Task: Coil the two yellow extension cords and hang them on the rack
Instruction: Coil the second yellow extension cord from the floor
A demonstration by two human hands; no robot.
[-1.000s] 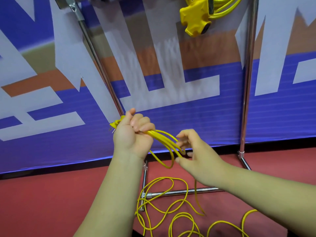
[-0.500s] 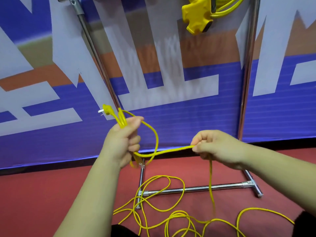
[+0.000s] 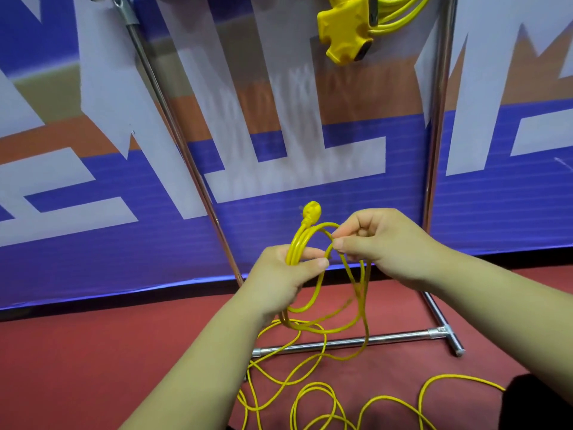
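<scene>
The left hand (image 3: 280,274) grips the gathered loops of the yellow cord (image 3: 361,297) below its plug (image 3: 311,212), while the right hand (image 3: 381,243) pinches one loop beside it.

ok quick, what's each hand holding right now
Left hand: grips the gathered loops of the yellow cord.
Right hand: pinches a strand of the same cord.

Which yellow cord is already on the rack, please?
The hung cord with the socket block at top; the other cord is held by left hand and right hand.
</scene>
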